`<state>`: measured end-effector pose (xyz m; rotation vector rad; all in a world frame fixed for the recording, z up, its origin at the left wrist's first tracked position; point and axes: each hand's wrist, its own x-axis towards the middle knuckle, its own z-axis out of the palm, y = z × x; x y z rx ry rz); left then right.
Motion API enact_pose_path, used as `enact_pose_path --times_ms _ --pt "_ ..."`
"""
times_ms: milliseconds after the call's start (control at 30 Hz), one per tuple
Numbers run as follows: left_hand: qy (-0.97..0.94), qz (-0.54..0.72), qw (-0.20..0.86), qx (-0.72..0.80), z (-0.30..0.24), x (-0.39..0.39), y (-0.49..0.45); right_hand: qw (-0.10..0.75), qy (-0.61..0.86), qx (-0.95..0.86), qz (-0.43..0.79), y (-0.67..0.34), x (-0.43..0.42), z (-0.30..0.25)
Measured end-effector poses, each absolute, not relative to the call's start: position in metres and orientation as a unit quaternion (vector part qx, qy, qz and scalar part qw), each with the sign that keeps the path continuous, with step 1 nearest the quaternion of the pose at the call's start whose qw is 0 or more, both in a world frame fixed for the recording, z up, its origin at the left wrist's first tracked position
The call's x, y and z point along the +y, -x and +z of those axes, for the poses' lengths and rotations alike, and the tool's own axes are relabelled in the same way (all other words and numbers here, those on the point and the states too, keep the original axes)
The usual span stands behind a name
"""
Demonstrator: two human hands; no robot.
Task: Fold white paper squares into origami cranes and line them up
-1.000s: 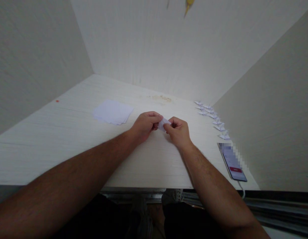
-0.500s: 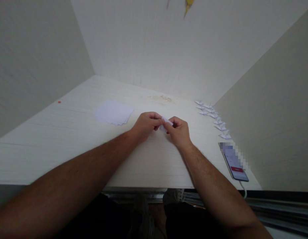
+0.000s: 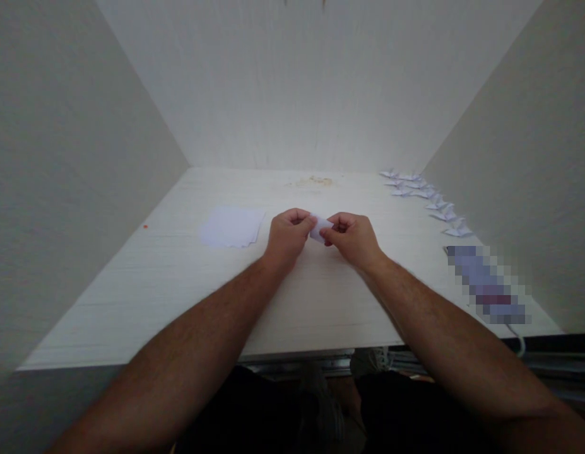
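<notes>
held paper [image 3: 320, 229] between sheet stack [image 3: 233, 226] and folded figures [image 3: 444, 215]

The left hand [image 3: 288, 236] and right hand [image 3: 356, 236] cover the ends of the small paper [image 3: 320, 228], so you can't see its whole shape. Some fingertips are tucked out of sight. Blurry squares hide the phone [image 3: 484, 284] (nearly all of it), and the far end of its cord [image 3: 522, 343] is hidden. The folded papers [image 3: 441, 214] are too tiny to see well. The red dot [image 3: 145, 226] is too small to name. Both arms [image 3: 202, 337] get cut off at the bottom.
</notes>
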<state>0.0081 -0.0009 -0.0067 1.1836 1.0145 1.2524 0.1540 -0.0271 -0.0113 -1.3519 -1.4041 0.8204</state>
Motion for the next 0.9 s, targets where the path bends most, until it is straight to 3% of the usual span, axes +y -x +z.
enact_pose_path --times_ms 133,333,467,900 --pt "-0.519 0.514 0.534 0.427 -0.009 0.002 -0.004 0.523 0.562 -0.569 0.294 -0.154 -0.026 -0.015" --pt "-0.456 0.496 0.629 0.388 -0.004 0.003 -0.002 0.545 0.528 -0.621 0.195 -0.158 -0.026 -0.02" --pt "-0.447 0.497 0.631 0.394 -0.006 0.004 -0.001 0.539 0.504 -0.657 0.152 -0.16 -0.026 -0.019" --pt "-0.444 0.461 0.641 0.423 -0.006 0.006 0.004 0.505 0.464 -0.632 0.361 -0.169 -0.02 -0.021"
